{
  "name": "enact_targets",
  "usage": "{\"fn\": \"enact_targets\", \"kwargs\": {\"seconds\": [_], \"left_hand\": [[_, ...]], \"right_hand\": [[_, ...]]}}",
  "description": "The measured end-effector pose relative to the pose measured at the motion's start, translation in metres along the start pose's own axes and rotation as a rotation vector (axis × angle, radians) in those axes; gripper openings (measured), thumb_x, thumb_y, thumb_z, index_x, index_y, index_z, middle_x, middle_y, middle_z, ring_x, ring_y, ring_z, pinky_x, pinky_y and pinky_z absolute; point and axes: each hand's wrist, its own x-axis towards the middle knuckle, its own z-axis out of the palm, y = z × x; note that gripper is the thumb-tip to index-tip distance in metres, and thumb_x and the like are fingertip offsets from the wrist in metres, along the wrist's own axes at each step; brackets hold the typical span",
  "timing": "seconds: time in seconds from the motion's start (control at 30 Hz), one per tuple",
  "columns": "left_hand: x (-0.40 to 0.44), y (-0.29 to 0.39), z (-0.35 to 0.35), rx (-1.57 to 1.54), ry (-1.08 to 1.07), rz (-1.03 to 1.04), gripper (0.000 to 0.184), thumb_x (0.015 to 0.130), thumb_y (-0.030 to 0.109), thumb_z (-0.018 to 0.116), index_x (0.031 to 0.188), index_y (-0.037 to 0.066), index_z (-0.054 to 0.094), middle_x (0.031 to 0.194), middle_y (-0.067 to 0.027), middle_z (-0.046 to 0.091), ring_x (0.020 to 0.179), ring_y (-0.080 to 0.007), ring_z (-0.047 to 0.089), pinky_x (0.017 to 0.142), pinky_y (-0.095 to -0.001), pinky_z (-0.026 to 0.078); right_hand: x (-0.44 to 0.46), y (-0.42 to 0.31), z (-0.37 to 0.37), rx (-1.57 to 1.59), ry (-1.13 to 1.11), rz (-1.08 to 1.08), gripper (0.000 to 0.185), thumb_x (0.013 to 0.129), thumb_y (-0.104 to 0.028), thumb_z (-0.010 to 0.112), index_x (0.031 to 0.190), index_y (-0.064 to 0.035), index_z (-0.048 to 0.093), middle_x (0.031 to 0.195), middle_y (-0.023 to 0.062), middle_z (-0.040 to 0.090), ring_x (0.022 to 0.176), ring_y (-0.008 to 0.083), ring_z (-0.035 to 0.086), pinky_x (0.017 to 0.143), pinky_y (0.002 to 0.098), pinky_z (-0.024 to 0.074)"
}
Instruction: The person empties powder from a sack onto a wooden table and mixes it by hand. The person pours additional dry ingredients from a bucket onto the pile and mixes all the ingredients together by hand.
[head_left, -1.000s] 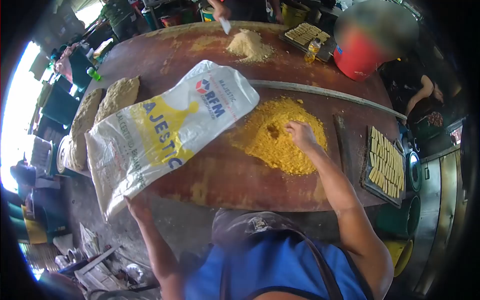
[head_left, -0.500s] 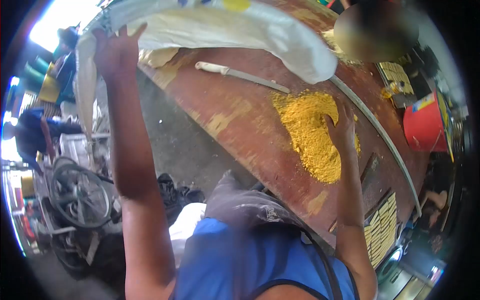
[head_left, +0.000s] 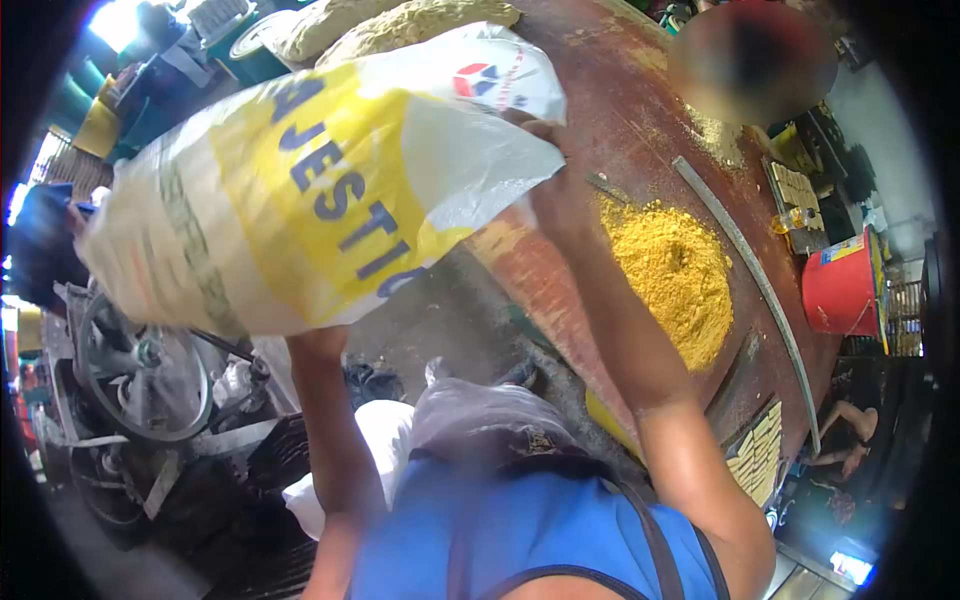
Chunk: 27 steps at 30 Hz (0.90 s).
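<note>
Right hand (head_left: pixel 548 150) touches the right end of the sack (head_left: pixel 330 190), blurred, so its grip cannot be told; the left hand (head_left: pixel 317 342), under the lower edge, is mostly hidden, its grip unclear too. Right of centre on the tabletop (head_left: pixel 615 100) lies a yellow heap (head_left: pixel 685 295), with the right forearm across its near side. Beyond it run a long bar (head_left: pixel 757 270) and a red bucket (head_left: pixel 838 292); dough (head_left: pixel 425 28) lies upper left, partly covered. Spanning the upper left, the sack is white, creased, with yellow print and dark letters.
</note>
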Motion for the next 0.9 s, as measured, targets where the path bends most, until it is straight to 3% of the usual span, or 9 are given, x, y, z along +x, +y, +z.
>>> {"fn": "enact_targets", "kwargs": {"seconds": [0.13,0.23,0.37,0.43,0.47,0.5,0.63,0.73,0.9], "left_hand": [[0.003,-0.032,-0.072,-0.037,0.117,-0.222,0.044,0.089,0.020,0.061,0.128,0.003,0.049,0.131,-0.0150,0.052,0.120,-0.0283,0.049,0.102,-0.0417,0.037],[-0.001,-0.053,-0.113,-0.018,0.162,-0.317,0.043,0.088,0.020,0.062,0.126,0.003,0.050,0.129,-0.0151,0.053,0.118,-0.0283,0.050,0.101,-0.0412,0.038],[-0.026,-0.078,-0.168,0.055,0.219,-0.440,0.042,0.087,0.019,0.063,0.124,0.002,0.051,0.127,-0.0152,0.054,0.116,-0.0282,0.051,0.099,-0.0406,0.039],[-0.040,-0.096,-0.184,0.104,0.227,-0.506,0.041,0.087,0.018,0.063,0.123,0.002,0.051,0.126,-0.0153,0.054,0.115,-0.0282,0.052,0.098,-0.0403,0.040],[-0.047,-0.110,-0.188,0.134,0.213,-0.558,0.041,0.087,0.018,0.063,0.123,0.002,0.052,0.125,-0.0154,0.055,0.114,-0.0282,0.053,0.098,-0.0402,0.040],[-0.053,-0.127,-0.187,0.169,0.182,-0.607,0.041,0.087,0.018,0.063,0.122,0.002,0.052,0.125,-0.0154,0.055,0.113,-0.0281,0.053,0.098,-0.0400,0.040],[-0.055,-0.196,-0.147,0.349,-0.068,-0.786,0.039,0.086,0.017,0.064,0.120,0.002,0.053,0.123,-0.0155,0.056,0.111,-0.0281,0.054,0.096,-0.0394,0.041],[-0.043,-0.242,-0.101,0.501,-0.318,-0.844,0.038,0.085,0.016,0.065,0.119,0.002,0.054,0.121,-0.0157,0.057,0.109,-0.0280,0.055,0.095,-0.0390,0.042],[-0.051,-0.303,-0.017,0.697,-0.733,-0.842,0.036,0.084,0.015,0.066,0.116,0.001,0.055,0.118,-0.0159,0.058,0.106,-0.0279,0.057,0.093,-0.0383,0.044]], "right_hand": [[-0.057,-0.003,0.104,0.342,-0.205,0.367,0.019,0.085,-0.001,0.060,0.103,-0.0049,0.056,0.124,0.0129,0.058,0.112,0.0166,0.053,0.092,0.0295,0.0450],[-0.108,0.010,0.168,0.440,-0.454,0.269,0.023,0.084,-0.002,0.062,0.105,-0.0074,0.056,0.134,0.0138,0.050,0.120,0.0182,0.048,0.097,0.0307,0.0419],[-0.198,0.089,0.207,0.708,-0.551,0.719,0.023,0.086,-0.003,0.061,0.107,-0.0071,0.054,0.134,0.0103,0.050,0.118,0.0173,0.048,0.100,0.0298,0.0373],[-0.229,0.103,0.204,0.649,-0.585,0.839,0.023,0.084,-0.010,0.064,0.105,-0.0060,0.055,0.124,0.0117,0.056,0.115,0.0194,0.050,0.099,0.0302,0.0376],[-0.242,0.110,0.193,0.350,-0.725,0.881,0.027,0.083,-0.016,0.066,0.105,-0.0062,0.053,0.121,0.0097,0.057,0.109,0.0188,0.050,0.097,0.0302,0.0379],[-0.272,0.134,0.188,0.298,-0.779,0.926,0.048,0.081,-0.020,0.071,0.121,-0.0055,0.049,0.132,0.0125,0.050,0.120,0.0217,0.047,0.103,0.0315,0.0347],[-0.318,0.157,0.142,0.195,-0.496,0.953,0.106,0.070,-0.022,0.080,0.148,-0.0007,0.011,0.147,0.0209,0.030,0.137,0.0280,0.032,0.114,0.0358,0.0257],[-0.330,0.162,0.072,0.051,-0.280,0.918,0.088,0.074,-0.012,0.074,0.144,0.0005,0.023,0.136,0.0188,0.045,0.119,0.0289,0.050,0.103,0.0361,0.0379],[-0.362,0.155,-0.022,-0.762,0.267,0.826,0.064,0.080,-0.013,0.061,0.138,-0.0005,0.035,0.123,0.0210,0.055,0.114,0.0324,0.053,0.098,0.0388,0.0400]]}}
